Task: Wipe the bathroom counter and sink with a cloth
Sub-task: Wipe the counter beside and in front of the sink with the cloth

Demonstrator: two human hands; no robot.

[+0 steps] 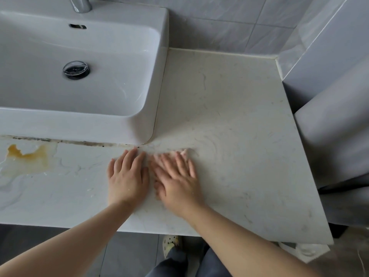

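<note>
The left hand (127, 176) and blurred right hand (177, 180) are lying flat, fingers straight, on the marble counter (239, 116) near the sink (139, 126) corner. A pale cloth (185, 151) is barely peeking beyond the right fingertips.

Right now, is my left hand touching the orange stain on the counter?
Apart. The head view shows the left hand flat on the counter, with bare marble between it and the orange stain further left.
</note>
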